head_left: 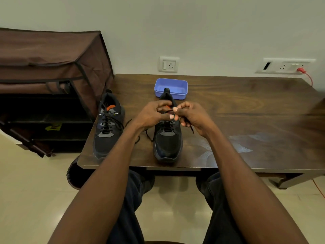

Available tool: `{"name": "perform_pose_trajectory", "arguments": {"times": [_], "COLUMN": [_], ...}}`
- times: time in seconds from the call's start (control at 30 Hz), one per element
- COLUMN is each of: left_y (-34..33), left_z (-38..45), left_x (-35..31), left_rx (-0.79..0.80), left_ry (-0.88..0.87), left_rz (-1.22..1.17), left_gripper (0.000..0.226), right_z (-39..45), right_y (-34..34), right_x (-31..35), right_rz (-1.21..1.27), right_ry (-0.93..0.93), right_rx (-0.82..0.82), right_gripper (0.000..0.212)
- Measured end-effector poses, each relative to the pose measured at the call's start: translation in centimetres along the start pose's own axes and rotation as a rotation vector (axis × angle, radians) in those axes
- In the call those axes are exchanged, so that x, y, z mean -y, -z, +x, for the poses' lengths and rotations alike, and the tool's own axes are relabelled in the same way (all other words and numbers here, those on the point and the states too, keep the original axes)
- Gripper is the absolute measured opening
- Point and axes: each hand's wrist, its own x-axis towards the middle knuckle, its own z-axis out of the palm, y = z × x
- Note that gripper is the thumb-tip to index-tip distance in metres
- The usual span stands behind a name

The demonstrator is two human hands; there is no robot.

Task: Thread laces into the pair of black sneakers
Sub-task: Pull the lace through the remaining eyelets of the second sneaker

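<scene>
One head-worn wide-angle view, looking forward and down over a table.

The camera sits above a seated person's lap and faces the wall (219, 32) behind the wooden table (246, 110), whose near edge crosses the middle of the picture. Both forearms reach in from the bottom edge toward the table, so the view is close. The floor (26, 191) fills the lower corners before the table, and a brown fabric rack (49, 64) stands left of it. Straight lines bend toward the edges. No second view overlaps.
</scene>
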Motion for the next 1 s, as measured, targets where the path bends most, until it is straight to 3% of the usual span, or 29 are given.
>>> {"name": "perform_pose_trajectory", "arguments": {"times": [0.07, 0.13, 0.23, 0.4, 0.57, 0.63, 0.73, 0.83, 1.0], "left_y": [-0.2, 0.2, 1.4, 2.3, 1.7, 1.1, 0.5, -0.3, -0.9], "left_z": [-0.1, -0.1, 0.1, 0.4, 0.4, 0.2, 0.4, 0.6, 1.2], "left_x": [0.0, 0.3, 0.9, 1.9, 2.4, 1.8, 1.1, 1.0, 1.0], "left_rx": [0.03, -0.015, -0.145, -0.349, -0.443, -0.421, -0.253, -0.128, -0.15], "left_ry": [0.007, 0.023, 0.089, 0.231, 0.332, 0.254, 0.09, 0.019, 0.008], "left_rz": [0.028, -0.027, -0.077, 0.012, 0.448, 0.419, 0.143, 0.055, 0.119], "left_gripper": [0.019, 0.005, 0.01, 0.007, 0.011, 0.008, 0.036, 0.022, 0.009], "right_z": [0.2, 0.4, 0.8, 1.1, 1.2, 1.4, 1.5, 1.3, 1.4], "right_y": [-0.2, 0.1, 1.1, 2.0, 0.7, 0.2, -0.4, -0.7, -0.9], "right_x": [0.1, 0.0, -0.3, -0.7, -1.2, -1.1, -1.0, -0.8, -0.7], "right_rz": [-0.006, -0.024, -0.025, -0.056, -0.248, -0.257, -0.207, -0.121, -0.06], "right_ry": [0.0, -0.016, -0.06, -0.141, -0.134, -0.13, -0.138, -0.117, -0.119], "right_rx": [-0.014, -0.05, -0.081, -0.089, -0.219, -0.212, -0.169, -0.181, -0.195], "right_gripper": [0.014, 0.012, 0.008, 0.018, 0.012, 0.015, 0.022, 0.02, 0.023]}}
